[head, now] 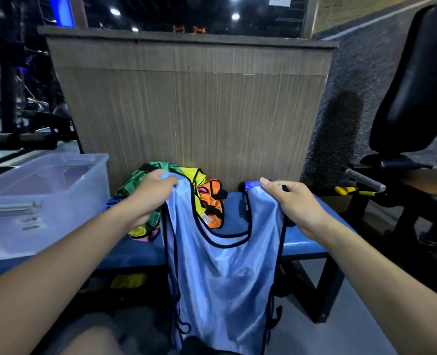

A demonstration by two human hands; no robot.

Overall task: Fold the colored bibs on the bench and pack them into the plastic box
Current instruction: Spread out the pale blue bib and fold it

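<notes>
A light blue bib (222, 275) with black trim hangs spread in front of me, over the front edge of the blue bench (304, 244). My left hand (153, 190) grips its left shoulder strap and my right hand (294, 203) grips its right shoulder strap. Behind the bib, a heap of green, yellow and orange bibs (202, 190) lies on the bench against the wooden panel. The clear plastic box (45, 201) stands open on the bench at the left, apart from the heap.
A tall wooden panel (191, 103) rises right behind the bench. Black gym equipment with a padded seat (414, 85) stands at the right, and a yellow-handled tool (353, 192) lies beside it. Something yellow (129, 280) sits under the bench.
</notes>
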